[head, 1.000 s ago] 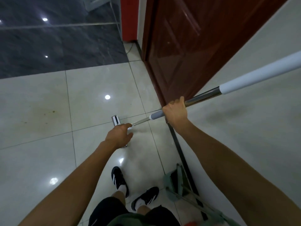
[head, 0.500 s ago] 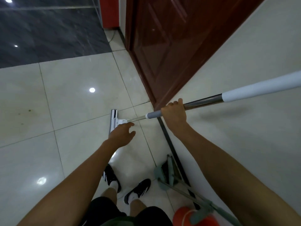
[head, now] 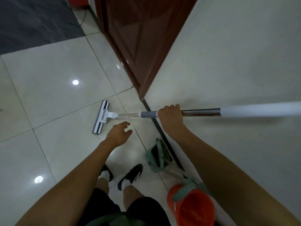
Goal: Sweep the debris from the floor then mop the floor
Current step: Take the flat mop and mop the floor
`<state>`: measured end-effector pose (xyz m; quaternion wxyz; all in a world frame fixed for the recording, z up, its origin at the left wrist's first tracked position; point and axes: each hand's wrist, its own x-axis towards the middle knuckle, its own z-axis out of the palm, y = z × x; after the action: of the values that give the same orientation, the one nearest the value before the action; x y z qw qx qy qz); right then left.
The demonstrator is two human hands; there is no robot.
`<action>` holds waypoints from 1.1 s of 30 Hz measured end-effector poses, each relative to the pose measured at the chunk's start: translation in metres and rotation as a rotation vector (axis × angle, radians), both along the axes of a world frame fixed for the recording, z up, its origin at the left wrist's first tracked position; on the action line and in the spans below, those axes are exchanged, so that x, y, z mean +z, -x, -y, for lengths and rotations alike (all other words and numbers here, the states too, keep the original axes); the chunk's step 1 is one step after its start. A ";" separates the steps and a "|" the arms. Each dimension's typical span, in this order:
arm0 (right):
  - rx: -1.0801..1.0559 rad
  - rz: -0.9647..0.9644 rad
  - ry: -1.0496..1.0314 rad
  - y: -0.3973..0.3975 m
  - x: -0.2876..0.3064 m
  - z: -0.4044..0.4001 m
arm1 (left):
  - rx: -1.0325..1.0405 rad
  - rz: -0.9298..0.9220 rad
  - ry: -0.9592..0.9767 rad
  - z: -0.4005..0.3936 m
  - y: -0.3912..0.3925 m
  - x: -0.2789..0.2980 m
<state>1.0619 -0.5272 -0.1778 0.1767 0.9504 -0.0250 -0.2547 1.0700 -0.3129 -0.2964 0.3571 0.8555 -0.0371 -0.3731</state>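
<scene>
— While your right hand (head: 170, 117) grips the steel-and-white mop pole (head: 200, 112), where's its flat white head (head: 101, 119)?
— Flat on the pale glossy floor tiles (head: 53, 88); your left hand (head: 118, 133) hovers loosely spread, holding nothing.

Under me, the pale tiled floor (head: 48, 75) carries the mop head (head: 101, 119) at centre, broom and dustpan (head: 158, 156) lower right, an orange bucket (head: 192, 207), my shoes (head: 130, 176).
</scene>
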 end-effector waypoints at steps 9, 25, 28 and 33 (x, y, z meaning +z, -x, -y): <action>-0.160 -0.071 -0.204 0.061 -0.027 0.046 | 0.190 -0.190 0.111 0.056 0.046 -0.027; -0.270 -0.146 -0.172 0.101 -0.050 0.071 | 0.926 -0.805 0.342 0.143 0.047 -0.078; -0.311 -0.144 -0.206 0.111 -0.053 0.075 | 1.026 -0.858 0.408 0.158 0.043 -0.083; -0.305 -0.118 -0.261 0.127 -0.058 0.084 | 1.126 -0.856 0.374 0.176 0.038 -0.094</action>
<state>0.9349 -0.6108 -0.2355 0.0125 0.9339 -0.1250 -0.3347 1.0319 -0.4889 -0.3902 0.6183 0.4490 0.4879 -0.4220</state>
